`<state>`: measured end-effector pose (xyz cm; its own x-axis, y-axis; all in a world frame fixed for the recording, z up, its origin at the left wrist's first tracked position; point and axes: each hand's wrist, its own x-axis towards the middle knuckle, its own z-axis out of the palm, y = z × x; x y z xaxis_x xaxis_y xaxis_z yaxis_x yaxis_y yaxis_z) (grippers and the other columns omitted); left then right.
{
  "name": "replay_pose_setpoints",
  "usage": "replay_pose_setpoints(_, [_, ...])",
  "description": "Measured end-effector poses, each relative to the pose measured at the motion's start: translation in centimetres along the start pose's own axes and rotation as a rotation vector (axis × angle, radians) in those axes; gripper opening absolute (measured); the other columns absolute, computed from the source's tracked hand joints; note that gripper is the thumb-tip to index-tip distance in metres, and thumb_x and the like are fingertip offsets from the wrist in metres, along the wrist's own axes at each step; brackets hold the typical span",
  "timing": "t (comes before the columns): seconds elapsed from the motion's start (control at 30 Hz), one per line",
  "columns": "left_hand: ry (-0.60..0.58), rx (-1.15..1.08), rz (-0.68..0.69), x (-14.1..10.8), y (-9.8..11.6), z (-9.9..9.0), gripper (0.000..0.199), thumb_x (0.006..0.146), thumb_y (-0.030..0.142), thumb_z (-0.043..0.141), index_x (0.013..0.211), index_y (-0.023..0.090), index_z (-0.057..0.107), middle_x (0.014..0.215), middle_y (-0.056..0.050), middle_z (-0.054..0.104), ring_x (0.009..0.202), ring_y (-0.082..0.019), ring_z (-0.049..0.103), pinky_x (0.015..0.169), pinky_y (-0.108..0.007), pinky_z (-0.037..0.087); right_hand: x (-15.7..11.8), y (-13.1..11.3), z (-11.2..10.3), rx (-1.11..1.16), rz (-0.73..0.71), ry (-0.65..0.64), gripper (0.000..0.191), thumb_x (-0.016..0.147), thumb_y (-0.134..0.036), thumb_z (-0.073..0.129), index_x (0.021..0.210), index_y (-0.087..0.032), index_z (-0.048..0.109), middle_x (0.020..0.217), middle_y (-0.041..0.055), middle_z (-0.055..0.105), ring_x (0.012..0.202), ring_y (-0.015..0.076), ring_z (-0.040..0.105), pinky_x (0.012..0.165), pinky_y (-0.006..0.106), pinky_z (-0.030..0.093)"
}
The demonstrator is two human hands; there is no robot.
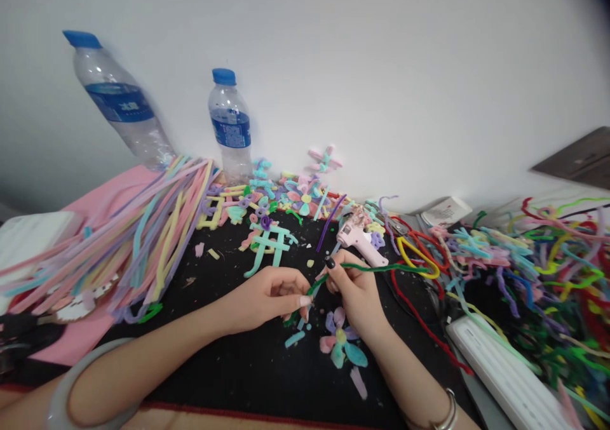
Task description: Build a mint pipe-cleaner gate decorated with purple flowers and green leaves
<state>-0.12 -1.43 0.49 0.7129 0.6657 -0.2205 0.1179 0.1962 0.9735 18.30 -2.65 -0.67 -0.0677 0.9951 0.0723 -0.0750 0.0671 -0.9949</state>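
Observation:
A green pipe cleaner (372, 268) runs between my two hands, its loose end stretching out to the right. My left hand (271, 298) pinches it near one end, thumb against fingers. Close by, my right hand (351, 290) is closed on the same pipe cleaner, thumb and fingertips together. Just below lies a pastel pipe-cleaner flower (340, 338) with a yellow centre. A short blue piece (294, 339) rests beside it. Behind my right hand is a pink glue gun (359, 239). A mint pipe-cleaner shape (271, 246) lies beyond my left hand.
Long pastel pipe cleaners (162, 227) are heaped at left on pink paper (109, 195). Two plastic bottles, one nearer the middle (230, 122), stand by the wall. Tangled coloured pipe cleaners (538, 277) fill the right, beside a white power strip (505, 373). Finished pieces (305, 195) crowd the back.

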Motion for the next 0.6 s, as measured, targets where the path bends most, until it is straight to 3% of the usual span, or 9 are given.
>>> replay_pose_setpoints(0.23, [-0.063,0.088,-0.044,0.2,0.1,-0.1,0.036,0.083,0.044,0.054,0.063,0.014,0.053,0.05,0.003,0.055,0.043,-0.007,0.041,0.045,-0.019,0.03,-0.6,-0.8,0.4,-0.442,-0.126,-0.01,0.033,0.091,-0.032,0.046,0.062,-0.017,0.05,0.056,-0.0028,0.047,0.051,0.0102,0.042,0.05,0.023,0.03])
replay_pose_setpoints(0.33, [-0.042,0.072,-0.012,-0.1,0.2,0.0,0.036,0.084,0.044,0.054,0.062,0.015,0.05,0.048,0.004,0.053,0.043,-0.006,0.039,0.045,-0.018,0.028,-0.2,-0.7,-0.1,-0.489,-0.162,0.013,0.036,0.091,-0.032,0.046,0.058,-0.017,0.049,0.055,-0.0024,0.047,0.051,0.0105,0.043,0.05,0.023,0.031])
replay_pose_setpoints(0.4, [-0.082,0.053,-0.018,-0.5,0.1,0.3,0.034,0.083,0.043,0.057,0.064,0.015,0.052,0.047,0.005,0.052,0.042,-0.006,0.039,0.045,-0.018,0.028,0.5,-0.3,-1.2,-0.459,-0.151,0.108,0.038,0.088,-0.035,0.049,0.055,-0.018,0.046,0.054,-0.0028,0.045,0.049,0.0098,0.04,0.047,0.023,0.028])
replay_pose_setpoints(0.5, [-0.257,0.013,-0.093,-1.1,0.0,0.9,0.031,0.081,0.04,0.06,0.062,0.015,0.056,0.044,0.005,0.051,0.039,-0.006,0.041,0.043,-0.018,0.031,1.8,0.2,-3.7,-0.288,-0.131,0.453,0.041,0.083,-0.045,0.054,0.054,-0.02,0.04,0.046,-0.0074,0.032,0.04,0.0073,0.024,0.04,0.023,0.02])
replay_pose_setpoints(0.53, [-0.258,0.006,-0.1,-1.2,0.0,1.0,0.031,0.082,0.039,0.059,0.061,0.015,0.056,0.044,0.005,0.05,0.038,-0.006,0.041,0.043,-0.018,0.031,2.2,0.3,-4.3,-0.21,-0.145,0.527,0.041,0.083,-0.047,0.054,0.056,-0.021,0.038,0.047,-0.0087,0.028,0.04,0.0069,0.021,0.039,0.022,0.02])
replay_pose_setpoints(0.6, [-0.214,0.004,-0.092,-1.2,0.0,1.0,0.03,0.082,0.039,0.059,0.065,0.014,0.058,0.046,0.004,0.053,0.04,-0.006,0.042,0.043,-0.018,0.031,2.5,0.5,-5.1,-0.177,-0.155,0.54,0.041,0.083,-0.048,0.054,0.057,-0.021,0.037,0.048,-0.0085,0.027,0.041,0.0069,0.02,0.04,0.023,0.019])
